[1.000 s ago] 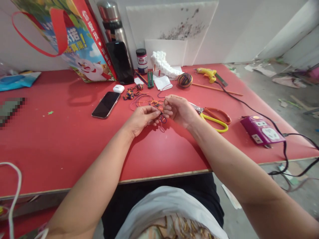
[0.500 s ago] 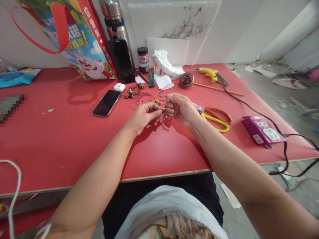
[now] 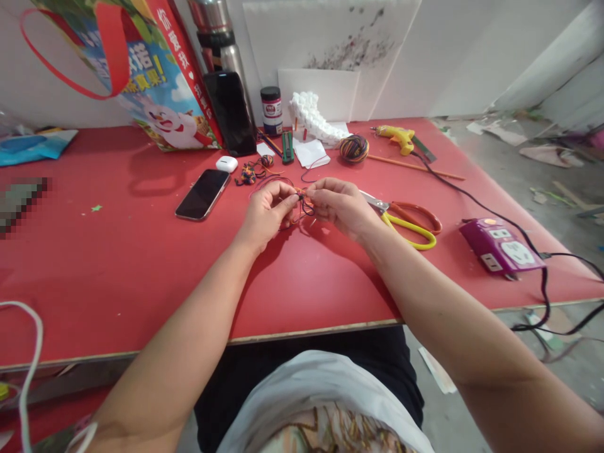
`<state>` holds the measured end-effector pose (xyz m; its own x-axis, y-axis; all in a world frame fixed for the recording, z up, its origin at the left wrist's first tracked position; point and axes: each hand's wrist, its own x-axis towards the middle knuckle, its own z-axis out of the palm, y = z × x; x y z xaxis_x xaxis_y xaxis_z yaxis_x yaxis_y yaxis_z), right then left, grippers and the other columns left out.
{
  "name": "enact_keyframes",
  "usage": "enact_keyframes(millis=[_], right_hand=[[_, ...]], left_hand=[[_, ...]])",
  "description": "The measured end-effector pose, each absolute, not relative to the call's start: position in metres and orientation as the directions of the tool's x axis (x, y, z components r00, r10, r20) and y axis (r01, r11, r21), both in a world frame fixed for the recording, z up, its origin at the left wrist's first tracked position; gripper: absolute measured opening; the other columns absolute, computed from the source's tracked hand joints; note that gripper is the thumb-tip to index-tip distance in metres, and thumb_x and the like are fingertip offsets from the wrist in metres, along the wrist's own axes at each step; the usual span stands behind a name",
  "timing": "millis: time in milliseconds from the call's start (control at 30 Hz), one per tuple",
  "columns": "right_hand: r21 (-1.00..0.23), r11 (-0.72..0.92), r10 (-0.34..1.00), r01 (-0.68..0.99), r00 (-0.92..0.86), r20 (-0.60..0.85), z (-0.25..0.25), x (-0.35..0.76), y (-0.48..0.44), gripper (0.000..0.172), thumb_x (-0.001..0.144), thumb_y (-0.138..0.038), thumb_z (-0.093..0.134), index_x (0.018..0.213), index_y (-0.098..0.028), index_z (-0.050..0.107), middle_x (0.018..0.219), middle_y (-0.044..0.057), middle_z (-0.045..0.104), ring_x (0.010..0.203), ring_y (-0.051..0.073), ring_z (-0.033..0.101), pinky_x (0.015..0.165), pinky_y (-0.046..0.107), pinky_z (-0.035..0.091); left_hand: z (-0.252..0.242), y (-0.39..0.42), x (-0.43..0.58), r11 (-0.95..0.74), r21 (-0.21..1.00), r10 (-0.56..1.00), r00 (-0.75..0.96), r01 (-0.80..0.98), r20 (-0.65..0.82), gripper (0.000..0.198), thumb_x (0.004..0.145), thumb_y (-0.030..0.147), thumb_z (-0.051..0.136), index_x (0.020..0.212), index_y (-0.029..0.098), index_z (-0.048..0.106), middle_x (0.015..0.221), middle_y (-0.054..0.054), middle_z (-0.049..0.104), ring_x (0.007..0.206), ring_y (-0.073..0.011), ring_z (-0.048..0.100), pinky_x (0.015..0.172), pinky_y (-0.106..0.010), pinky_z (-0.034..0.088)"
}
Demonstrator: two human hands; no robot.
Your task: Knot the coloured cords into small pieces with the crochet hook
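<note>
Over the red table (image 3: 302,296), my left hand (image 3: 270,212) pinches a multicoloured yarn (image 3: 306,209) of dark blue and orange between thumb and forefinger. My right hand (image 3: 340,206) grips the same yarn close by, its fingertips almost meeting those of the left. Loose loops of yarn hang below and behind the fingers; how they are knotted is too small to make out. Just right of my right hand lie scissors (image 3: 408,223) with one orange and one yellow handle. A ball of the same yarn (image 3: 353,149) sits farther back, with smaller knotted yarn pieces (image 3: 248,173) to the left.
A phone (image 3: 202,194) and a white earphone case (image 3: 227,164) lie on the left. Behind stand a propped dark phone (image 3: 229,113), a colourful bag (image 3: 165,94), a jar (image 3: 272,111) and a white textured piece (image 3: 316,119). A glue gun (image 3: 396,138) and purple power socket (image 3: 501,247) are right.
My right hand has turned and lowered slightly, bringing its fingertips onto the yarn beside the left fingers. My left hand has shifted a little to the left and up.
</note>
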<state>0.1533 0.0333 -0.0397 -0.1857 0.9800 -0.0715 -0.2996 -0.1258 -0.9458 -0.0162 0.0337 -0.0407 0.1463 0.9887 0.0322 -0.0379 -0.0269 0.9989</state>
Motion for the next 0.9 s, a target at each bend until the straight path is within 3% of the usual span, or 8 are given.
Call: enact_keyframes(millis=[367, 533, 700, 900], right_hand=[[-0.976, -0.088, 0.985, -0.200, -0.162, -0.056, -0.0437, 0.1521, 0.0347, 0.026, 0.063, -0.028, 0.089, 0.071, -0.014, 0.069, 0.053, -0.007, 0.053, 0.044, 0.003, 0.036, 0.042, 0.020, 0.027], [-0.969, -0.134, 0.977, -0.208, -0.192, -0.094, -0.0432, 0.1543, 0.0349, 0.020, 0.065, -0.021, 0.087, 0.074, -0.012, 0.071, 0.054, -0.004, 0.057, 0.043, 0.003, 0.036, 0.040, 0.020, 0.027], [-0.948, -0.209, 0.959, -0.239, -0.241, -0.151, -0.0405, 0.1556, 0.0338, 0.024, 0.067, -0.023, 0.090, 0.075, -0.013, 0.070, 0.052, -0.007, 0.052, 0.043, 0.003, 0.035, 0.041, 0.019, 0.029], [-0.961, -0.169, 0.970, -0.221, -0.209, -0.123, -0.0409, 0.1527, 0.0343, 0.026, 0.066, -0.020, 0.092, 0.069, -0.013, 0.067, 0.050, -0.007, 0.052, 0.042, 0.003, 0.036, 0.039, 0.018, 0.028]], left_hand=[[-0.0422, 0.0343, -0.0185, -0.036, 0.999, 0.980, 0.198, 0.027, 0.030, 0.015, 0.088, 0.011, 0.070, 0.077, 0.019, 0.064, 0.058, 0.004, 0.059, 0.047, -0.0085, 0.050, 0.047, -0.021, 0.041], [-0.0416, 0.0336, -0.0211, -0.016, 0.999, 0.973, 0.230, 0.041, 0.006, 0.017, 0.090, 0.015, 0.070, 0.075, 0.018, 0.064, 0.058, 0.003, 0.059, 0.048, -0.0085, 0.049, 0.049, -0.021, 0.041], [-0.0417, 0.0339, -0.0207, -0.018, 0.999, 0.975, 0.222, 0.043, 0.008, 0.016, 0.090, 0.015, 0.070, 0.075, 0.017, 0.065, 0.058, 0.003, 0.058, 0.048, -0.0083, 0.049, 0.049, -0.021, 0.041], [-0.0420, 0.0342, -0.0198, -0.038, 0.998, 0.981, 0.192, 0.055, 0.027, 0.019, 0.090, 0.015, 0.072, 0.073, 0.018, 0.064, 0.056, 0.003, 0.057, 0.048, -0.0086, 0.050, 0.050, -0.021, 0.040]])
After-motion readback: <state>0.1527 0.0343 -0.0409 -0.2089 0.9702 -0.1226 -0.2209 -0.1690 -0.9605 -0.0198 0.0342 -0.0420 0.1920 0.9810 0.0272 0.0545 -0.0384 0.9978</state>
